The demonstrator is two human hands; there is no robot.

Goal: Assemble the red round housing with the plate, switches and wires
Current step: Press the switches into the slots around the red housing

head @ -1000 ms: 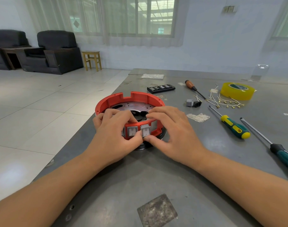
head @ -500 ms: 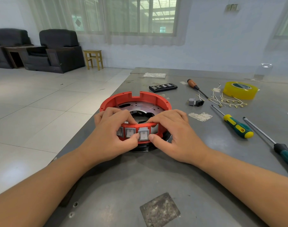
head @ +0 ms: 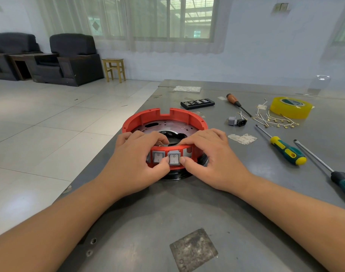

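While both hands curl over the near wall of the red housing [head: 164,122] on the grey table [head: 226,203], left hand [head: 136,163] and right hand [head: 211,160] pinch a grey rocker switch [head: 174,158] between thumbs, likely seating it. A second switch [head: 158,156] sits beside it; the plate [head: 167,125] lies inside.

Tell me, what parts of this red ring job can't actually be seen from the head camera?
- Near inner wall of the red housing: hidden by the left hand and right hand.
- Backs of the switches: behind the wall.
- Wires: too small to count.
- Far-right screwdriver: cut off by the frame edge.
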